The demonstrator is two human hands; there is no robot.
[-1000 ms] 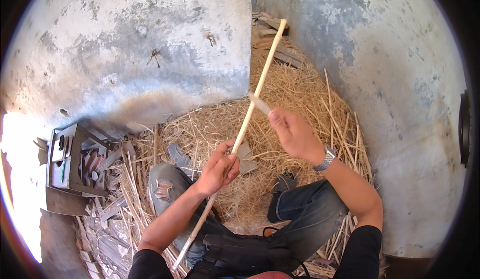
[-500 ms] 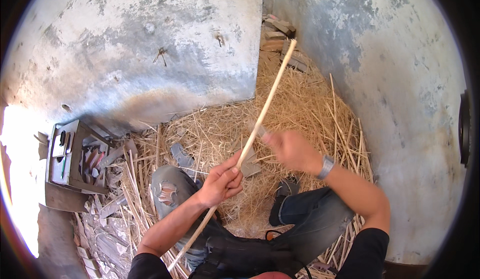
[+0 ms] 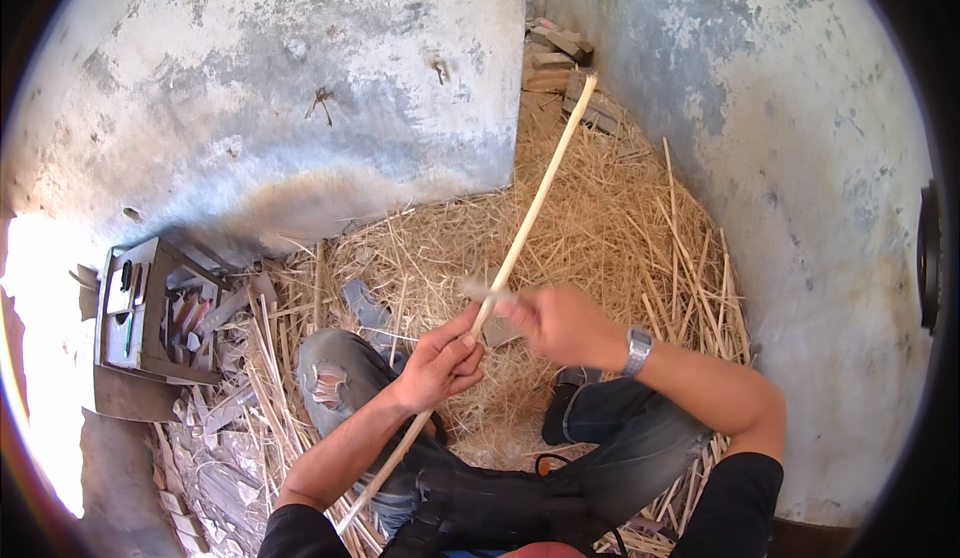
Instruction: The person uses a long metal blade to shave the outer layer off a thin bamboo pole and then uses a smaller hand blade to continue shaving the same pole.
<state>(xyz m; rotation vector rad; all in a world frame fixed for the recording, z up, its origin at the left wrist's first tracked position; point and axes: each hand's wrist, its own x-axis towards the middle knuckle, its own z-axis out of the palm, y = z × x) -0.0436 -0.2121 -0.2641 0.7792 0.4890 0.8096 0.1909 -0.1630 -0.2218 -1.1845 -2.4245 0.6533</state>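
Observation:
A long pale wooden stick slants from my lap up toward the far corner. My left hand is closed around it below its middle, thumb on top. Just above that grip, my right hand is closed on a small greyish blade-like tool smeared by motion. The tool lies across the stick, apparently against it; its exact shape cannot be made out. A silver watch sits on my right wrist. The stick's lower end passes beside my left forearm toward my leg.
Straw-like shavings cover the floor, with thin sticks along the right wall. A small wooden stool-like stand at the left bears small items. Wood blocks lie in the far corner. Walls rise close ahead and right.
My right hand has moved down and left along the stick, bringing the blade-like tool close to my left hand. My left hand and the stick have barely shifted.

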